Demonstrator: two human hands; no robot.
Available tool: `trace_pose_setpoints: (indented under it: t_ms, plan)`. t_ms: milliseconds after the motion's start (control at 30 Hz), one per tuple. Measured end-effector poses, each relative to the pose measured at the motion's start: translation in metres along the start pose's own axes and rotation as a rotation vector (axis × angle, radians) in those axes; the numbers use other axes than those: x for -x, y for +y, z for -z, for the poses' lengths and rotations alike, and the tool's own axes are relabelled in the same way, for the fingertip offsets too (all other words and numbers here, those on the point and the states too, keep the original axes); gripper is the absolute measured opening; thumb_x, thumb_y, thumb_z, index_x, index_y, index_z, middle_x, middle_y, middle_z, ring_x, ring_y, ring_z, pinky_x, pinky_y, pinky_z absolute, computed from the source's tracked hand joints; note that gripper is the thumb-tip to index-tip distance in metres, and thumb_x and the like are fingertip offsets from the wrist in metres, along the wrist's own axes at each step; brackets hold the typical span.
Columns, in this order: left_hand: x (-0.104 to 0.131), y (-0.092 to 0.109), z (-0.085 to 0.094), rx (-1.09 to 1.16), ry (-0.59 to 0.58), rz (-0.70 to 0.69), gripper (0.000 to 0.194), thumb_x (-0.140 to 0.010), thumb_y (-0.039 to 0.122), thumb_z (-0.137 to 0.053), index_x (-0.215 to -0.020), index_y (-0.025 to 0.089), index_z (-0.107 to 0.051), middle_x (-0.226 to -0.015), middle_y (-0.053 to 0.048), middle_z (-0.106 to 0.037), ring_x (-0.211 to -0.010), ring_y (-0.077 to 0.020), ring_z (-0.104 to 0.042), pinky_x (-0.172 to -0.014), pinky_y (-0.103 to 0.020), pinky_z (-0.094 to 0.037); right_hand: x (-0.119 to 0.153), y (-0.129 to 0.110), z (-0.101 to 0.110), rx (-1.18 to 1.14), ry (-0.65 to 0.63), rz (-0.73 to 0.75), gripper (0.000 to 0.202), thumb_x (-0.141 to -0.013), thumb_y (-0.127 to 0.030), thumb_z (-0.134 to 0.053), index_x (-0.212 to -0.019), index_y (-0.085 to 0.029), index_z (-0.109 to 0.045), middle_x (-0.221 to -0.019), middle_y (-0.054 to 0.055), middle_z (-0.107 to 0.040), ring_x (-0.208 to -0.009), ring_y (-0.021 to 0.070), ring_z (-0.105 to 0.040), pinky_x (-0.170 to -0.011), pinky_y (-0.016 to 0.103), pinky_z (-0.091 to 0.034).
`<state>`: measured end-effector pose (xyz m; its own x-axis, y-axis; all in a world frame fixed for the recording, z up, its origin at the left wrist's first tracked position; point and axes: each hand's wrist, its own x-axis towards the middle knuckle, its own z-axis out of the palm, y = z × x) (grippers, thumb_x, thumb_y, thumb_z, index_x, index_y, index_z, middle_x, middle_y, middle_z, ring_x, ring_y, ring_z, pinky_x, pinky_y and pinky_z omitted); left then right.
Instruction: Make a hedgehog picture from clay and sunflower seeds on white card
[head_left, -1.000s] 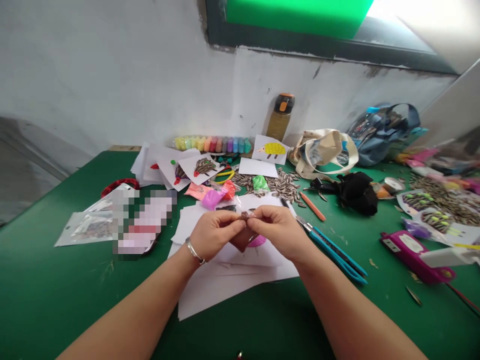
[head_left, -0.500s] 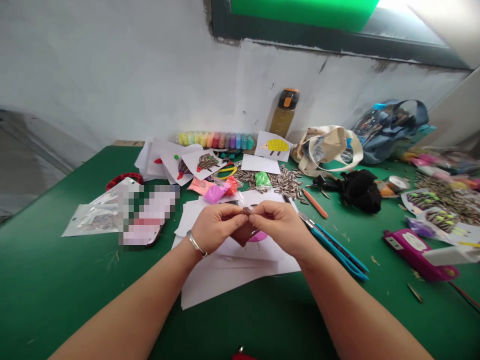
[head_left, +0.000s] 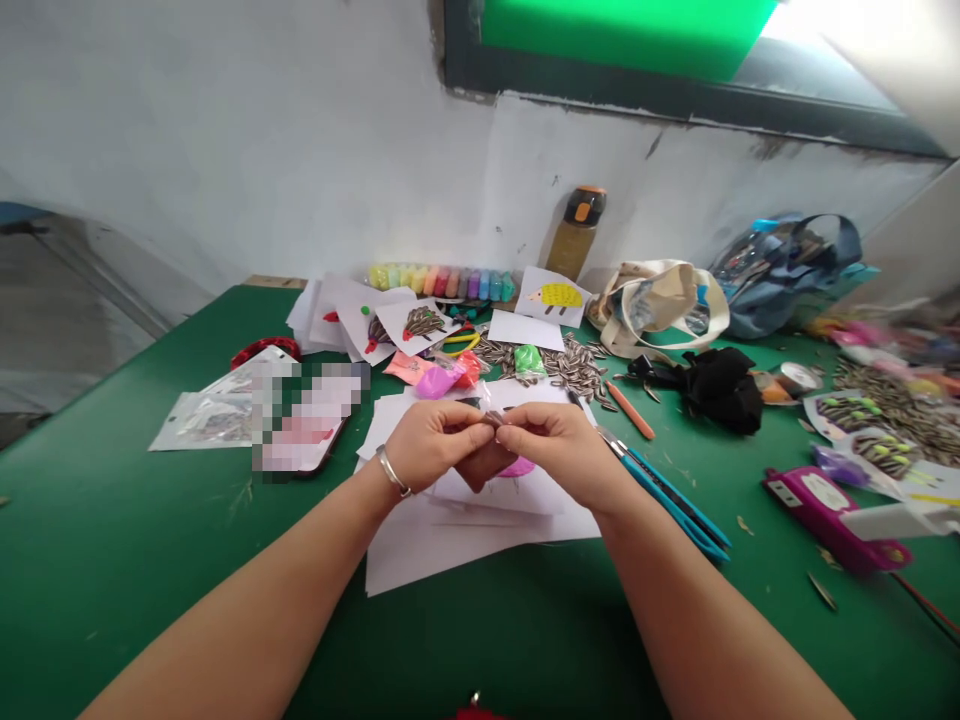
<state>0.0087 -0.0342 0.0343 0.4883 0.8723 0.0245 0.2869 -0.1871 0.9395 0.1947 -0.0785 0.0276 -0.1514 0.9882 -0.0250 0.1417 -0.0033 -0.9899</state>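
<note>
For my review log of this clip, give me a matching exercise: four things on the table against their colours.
Things:
1. box cutter
2. cloth bundle
3. bottle cap
4. paper sheets

Colours:
A. white
B. orange and black
C. teal blue
D. black

Pairs: 1-C, 2-D, 3-B, 4-A

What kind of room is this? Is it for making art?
Most likely a craft table in a classroom or workshop. On the green table lie a row of coloured clay tubs, a pile of sunflower seeds and paper hedgehog pictures made with them.
</note>
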Motion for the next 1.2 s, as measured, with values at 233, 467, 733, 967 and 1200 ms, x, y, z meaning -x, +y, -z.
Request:
trace_pose_setpoints:
  t_ms: [233,467,733,967,1200]
  plan:
    - [-0.0024,-0.0011,-0.0021,0.138,-0.105,0.116,0.024,-0.072,0.038,-0.067,-0.071,0.015,-0.067,-0.061,0.001,-0.063,-0.057,-0.0129,-0.058,-0.052,-0.023,-0.048,-0.0014,0.0021,-0.0005,0.078,0.038,-0.004,0.013,-0.080,-0.029,-0.062,-0.074,-0.018,-0.067,-0.069,0.000,-0.065,-0.069,0.0156,-0.063,-0.062,0.027,-0.051]
    - [-0.0033,-0.0046,0.0011,-0.010,-0.060,0.042,0.025,-0.074,0.039,-0.065,-0.070,0.015,-0.071,-0.062,0.001,-0.060,-0.061,-0.0105,-0.051,-0.055,-0.020,-0.042,-0.0014,0.0010,-0.0026,0.096,0.048,-0.039,0.013,-0.078,-0.028,-0.062,-0.072,-0.018,-0.067,-0.068,0.001,-0.065,-0.069,0.0162,-0.063,-0.062,0.027,-0.051]
    - [-0.0019,-0.0002,0.0007,0.020,-0.081,0.035,0.025,-0.073,0.039,-0.065,-0.069,0.015,-0.071,-0.060,0.001,-0.061,-0.058,-0.0113,-0.052,-0.053,-0.021,-0.041,0.0022,-0.0011,0.0003,-0.038,-0.053,-0.041,0.013,-0.078,-0.029,-0.065,-0.080,-0.016,-0.070,-0.070,0.001,-0.066,-0.072,0.0167,-0.064,-0.066,0.029,-0.052]
    - [-0.0015,-0.0017,0.0006,0.149,-0.125,0.090,0.023,-0.070,0.038,-0.069,-0.076,0.015,-0.070,-0.067,0.000,-0.066,-0.062,-0.0130,-0.059,-0.056,-0.022,-0.047,0.0017,-0.0011,0.0021,0.007,0.008,-0.030,0.013,-0.079,-0.028,-0.065,-0.078,-0.016,-0.071,-0.073,0.000,-0.067,-0.071,0.0145,-0.062,-0.065,0.026,-0.050]
    - [-0.0011,-0.0003,0.0016,0.050,-0.058,0.062,0.022,-0.070,0.036,-0.067,-0.071,0.014,-0.072,-0.066,0.000,-0.066,-0.062,-0.0119,-0.056,-0.057,-0.021,-0.043,0.0026,-0.0031,-0.0025,0.035,0.017,-0.060,0.013,-0.077,-0.028,-0.066,-0.071,-0.016,-0.066,-0.067,-0.001,-0.063,-0.066,0.0131,-0.059,-0.061,0.025,-0.049]
